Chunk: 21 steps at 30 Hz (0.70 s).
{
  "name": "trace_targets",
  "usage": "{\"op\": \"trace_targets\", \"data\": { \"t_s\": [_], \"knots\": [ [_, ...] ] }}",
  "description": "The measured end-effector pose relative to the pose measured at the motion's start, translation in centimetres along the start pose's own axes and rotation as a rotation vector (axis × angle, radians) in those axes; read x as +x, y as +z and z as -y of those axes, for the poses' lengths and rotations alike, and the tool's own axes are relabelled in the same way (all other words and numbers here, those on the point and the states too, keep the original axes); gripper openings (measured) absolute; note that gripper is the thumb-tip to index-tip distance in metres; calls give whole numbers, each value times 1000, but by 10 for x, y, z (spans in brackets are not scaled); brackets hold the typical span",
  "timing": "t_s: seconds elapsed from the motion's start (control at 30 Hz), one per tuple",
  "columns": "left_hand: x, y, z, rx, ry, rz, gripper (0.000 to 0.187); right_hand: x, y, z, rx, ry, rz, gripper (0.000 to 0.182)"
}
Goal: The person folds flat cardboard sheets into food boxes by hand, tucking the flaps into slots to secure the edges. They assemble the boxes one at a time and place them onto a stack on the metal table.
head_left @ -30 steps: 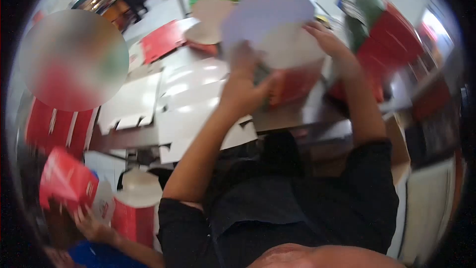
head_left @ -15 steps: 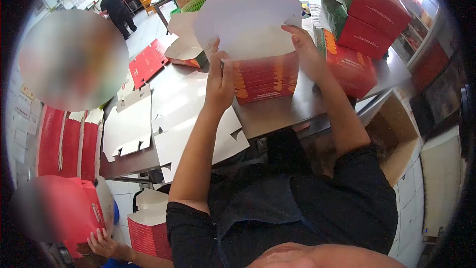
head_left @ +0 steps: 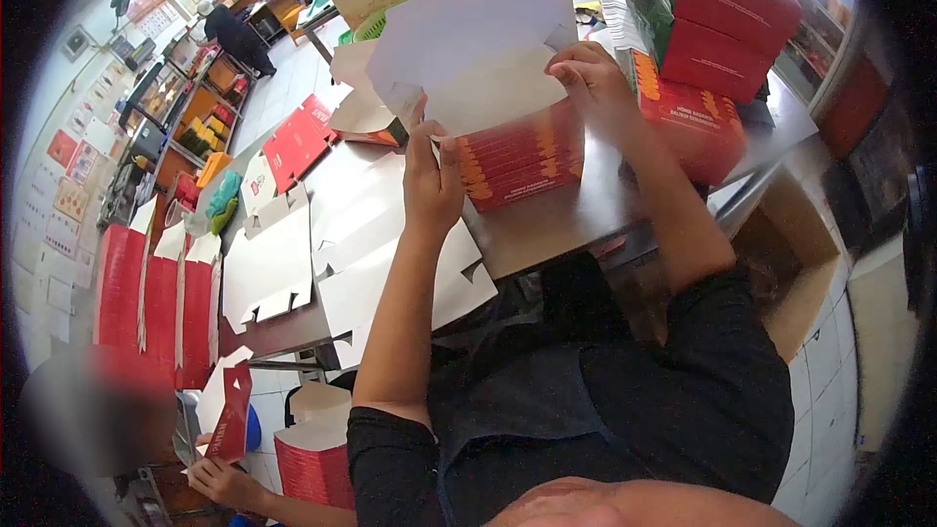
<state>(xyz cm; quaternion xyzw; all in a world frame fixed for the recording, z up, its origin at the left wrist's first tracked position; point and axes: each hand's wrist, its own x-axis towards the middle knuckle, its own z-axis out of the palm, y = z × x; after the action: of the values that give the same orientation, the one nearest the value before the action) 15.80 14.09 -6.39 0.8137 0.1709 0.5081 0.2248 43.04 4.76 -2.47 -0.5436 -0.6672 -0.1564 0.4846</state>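
A stack of nested red boxes (head_left: pixel 522 161) stands on the metal table. The white flap (head_left: pixel 478 39) of its top box rises behind it. My left hand (head_left: pixel 432 176) is at the flap's left corner, its thumb and fingers closed on the card edge. At the right corner, my right hand (head_left: pixel 595 83) pinches the edge of the same box. Flat white card sheets (head_left: pixel 390 273) lie on the table to the left of the stack, partly under my left forearm. Behind them sits a partly folded box (head_left: pixel 366 102), white inside.
Red packs (head_left: pixel 717 59) and a red box (head_left: pixel 683 122) are piled at the right. Red flat cards (head_left: pixel 298 141) lie at the back left. A co-worker's hand (head_left: pixel 224 483) holds a red box at lower left, beside another nested stack (head_left: pixel 314 459). A person (head_left: pixel 237 39) stands far off.
The view has shifted slightly. My right hand has moved up and inward along the box edge. The co-worker's red box at lower left has turned.
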Motion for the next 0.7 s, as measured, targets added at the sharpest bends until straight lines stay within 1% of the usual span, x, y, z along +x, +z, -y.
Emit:
{"op": "trace_targets", "data": {
  "t_s": [0.07,0.17,0.2,0.27,0.33,0.37,0.4,0.43,0.47,0.5,0.53,0.57,0.63,0.7],
  "knots": [
    [-1,-2,2,3,-27,26,41,0,1,-3,3,6,10,55],
    [-2,-6,6,41,-80,88,47,-3,-2,6,131,206,13,53],
    [0,-9,1,84,-84,87,51,-6,-2,6,175,184,-49,51],
    [0,-20,-11,163,-63,88,64,-9,1,4,287,115,-151,49],
    [-14,-44,-29,275,-50,88,86,-9,-19,42,476,151,-69,44],
    [-24,-56,-42,291,-124,133,88,-7,-32,73,477,55,-111,43],
    [-39,-68,-52,298,-203,181,90,-8,-41,80,492,-39,-124,48],
    [-59,-80,-53,356,-265,314,90,-8,-50,76,516,-171,-123,53],
    [-80,-90,-55,415,-303,435,83,-6,-60,69,542,-323,-110,58],
    [-100,-97,-64,519,-378,531,75,-3,-70,74,570,-472,-61,64],
    [-116,-100,-72,616,-464,630,67,9,-81,87,598,-614,4,66],
    [-133,-103,-68,599,-429,624,61,22,-92,101,633,-754,82,68],
    [-168,-109,-52,585,-359,607,50,35,-101,117,707,-927,160,68],
    [-171,-111,-56,596,-421,646,41,50,-78,120,755,-1042,167,65]
  ]
}}
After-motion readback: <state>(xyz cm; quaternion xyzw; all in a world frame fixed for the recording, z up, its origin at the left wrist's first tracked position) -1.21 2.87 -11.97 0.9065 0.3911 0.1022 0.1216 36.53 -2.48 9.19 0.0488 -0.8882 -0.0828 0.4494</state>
